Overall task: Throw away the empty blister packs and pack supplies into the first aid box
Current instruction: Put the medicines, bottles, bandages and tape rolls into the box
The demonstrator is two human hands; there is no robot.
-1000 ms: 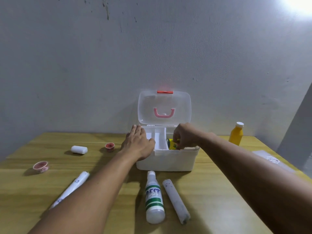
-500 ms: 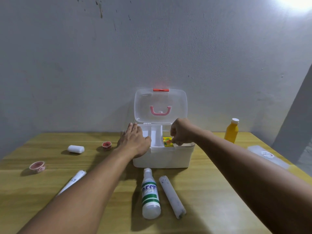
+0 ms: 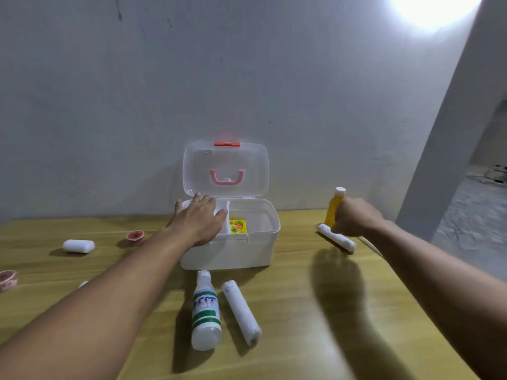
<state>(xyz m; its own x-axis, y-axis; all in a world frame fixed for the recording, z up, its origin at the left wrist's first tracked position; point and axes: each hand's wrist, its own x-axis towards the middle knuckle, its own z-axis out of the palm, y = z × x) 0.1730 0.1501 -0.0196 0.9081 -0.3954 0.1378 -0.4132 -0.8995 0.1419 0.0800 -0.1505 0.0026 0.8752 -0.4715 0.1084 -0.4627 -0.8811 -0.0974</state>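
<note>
The white first aid box [image 3: 233, 253] stands open at the table's middle, its clear lid [image 3: 225, 168] upright against the wall. A small yellow packet [image 3: 238, 226] lies inside, in the middle compartment. My left hand [image 3: 200, 223] rests flat on the box's left rim with fingers spread, holding nothing. My right hand [image 3: 356, 218] is far right of the box, blurred, its curled fingers against the lower part of an upright yellow bottle [image 3: 335, 204]. A white tube [image 3: 337, 238] lies on the table just below that hand.
A green-striped white bottle [image 3: 206, 311] and a white roll [image 3: 241, 311] lie in front of the box. Left of it are a short white roll [image 3: 78, 246] and two small pink cups [image 3: 135, 235] [image 3: 7, 279]. The table's right edge runs under my right forearm.
My right hand left the box, with the yellow packet now lying inside, and swung right to the yellow bottle. My left hand stayed on the box's rim. The view turned slightly right.
</note>
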